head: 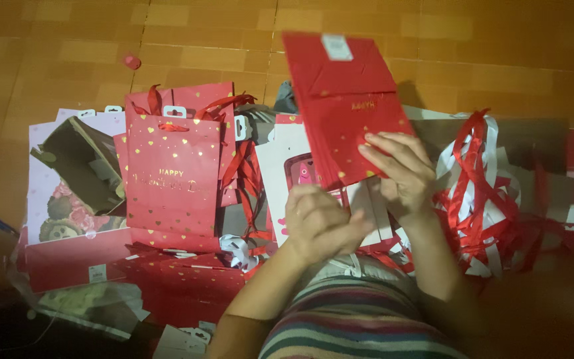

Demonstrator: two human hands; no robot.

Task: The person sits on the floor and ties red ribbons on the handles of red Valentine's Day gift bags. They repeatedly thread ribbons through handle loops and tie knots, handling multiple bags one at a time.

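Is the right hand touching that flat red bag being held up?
Touching: the head view shows the right hand with fingers spread flat on the folded red gift bag.

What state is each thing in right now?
Red gift bag: folded flat, held up by both hands.
Right hand: fingers spread on it.
Left hand: closed at its lower edge.
Standing red bag: upright, handles up.
Red ribbons: loose, tangled.

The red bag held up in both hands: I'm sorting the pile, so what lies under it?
Under the red bag, a white bag with a pink print shows partly; the rest of it is covered.
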